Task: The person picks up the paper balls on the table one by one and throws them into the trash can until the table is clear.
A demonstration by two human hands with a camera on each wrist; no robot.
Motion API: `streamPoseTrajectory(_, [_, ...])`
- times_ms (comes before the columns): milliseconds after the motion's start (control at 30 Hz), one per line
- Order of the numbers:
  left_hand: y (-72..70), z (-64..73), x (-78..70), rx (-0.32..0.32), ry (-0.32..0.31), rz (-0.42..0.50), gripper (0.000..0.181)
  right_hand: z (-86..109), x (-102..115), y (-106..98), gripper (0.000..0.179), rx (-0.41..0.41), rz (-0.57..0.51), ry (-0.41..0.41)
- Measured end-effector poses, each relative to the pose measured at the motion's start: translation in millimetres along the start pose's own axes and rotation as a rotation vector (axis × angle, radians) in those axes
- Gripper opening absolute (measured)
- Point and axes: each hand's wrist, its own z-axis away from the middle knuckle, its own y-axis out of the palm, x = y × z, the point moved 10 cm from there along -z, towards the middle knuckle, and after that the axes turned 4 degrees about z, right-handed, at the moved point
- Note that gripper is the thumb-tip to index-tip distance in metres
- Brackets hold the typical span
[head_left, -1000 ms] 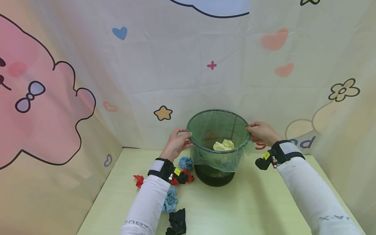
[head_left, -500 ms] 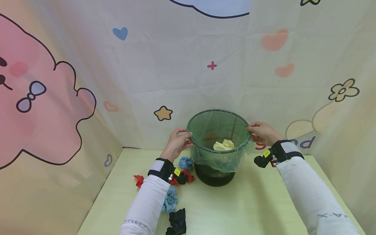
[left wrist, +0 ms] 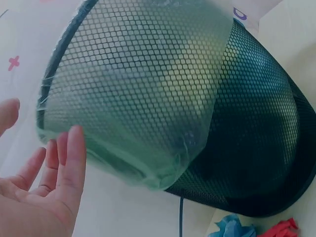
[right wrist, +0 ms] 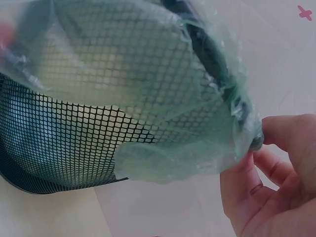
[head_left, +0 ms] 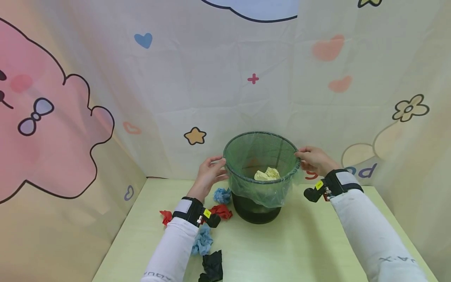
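Note:
A dark mesh wastebasket (head_left: 257, 213) stands on the table, lined with a thin green plastic bag (head_left: 260, 194) folded out over its rim. Inside lies crumpled pale yellow paper (head_left: 267, 174). My left hand (head_left: 210, 174) is beside the rim's left side; in the left wrist view its thumb and fingers (left wrist: 75, 153) are spread apart and hold nothing. On the right side my right hand (head_left: 315, 159) pinches the rim and the bag's edge between thumb and fingers, as the right wrist view shows.
Left of the basket lie crumpled paper balls: blue (head_left: 222, 195), red (head_left: 221, 211), another red one (head_left: 165, 217), another blue one (head_left: 202, 239) and black (head_left: 213, 265). A printed cloth backdrop (head_left: 218, 78) hangs behind and beside the table (head_left: 289, 254).
My left hand has let go of the rim and drawn slightly left, uncovering more of a red paper ball. The right hand keeps its hold and the basket stays in place.

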Motion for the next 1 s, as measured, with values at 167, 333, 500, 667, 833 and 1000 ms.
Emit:
streamPoseTrajectory(167, [-12.5,7.8,-4.6,-0.026,0.074,-0.066,0.041,-0.9,-1.9,-0.7,0.02,-0.013,0.008,0.012])
streamPoseTrajectory(333, [-21.8,22.2,-8.6,-0.05,0.154,-0.199,0.036,-0.7,-2.5,0.3,0.019,-0.006,-0.018,0.013])
streamPoseTrajectory(500, [-20.8,43.2,-6.8,0.015,0.215,-0.399,0.032,0.4,-1.9,1.9,0.017,0.009,-0.024,0.01])
streamPoseTrajectory(667, [-11.4,66.3,1.6,0.15,0.286,-0.568,0.033,1.7,-1.9,1.0,0.021,0.001,-0.008,0.007])
streamPoseTrajectory(833, [-1.8,90.7,9.7,0.271,0.364,-0.733,0.038,1.1,-3.0,2.2,0.023,-0.002,-0.007,0.002])
streamPoseTrajectory(1000, [8.4,111.7,24.7,0.373,0.401,-0.941,0.041,-0.2,-5.5,0.7,0.022,-0.012,0.011,0.002])
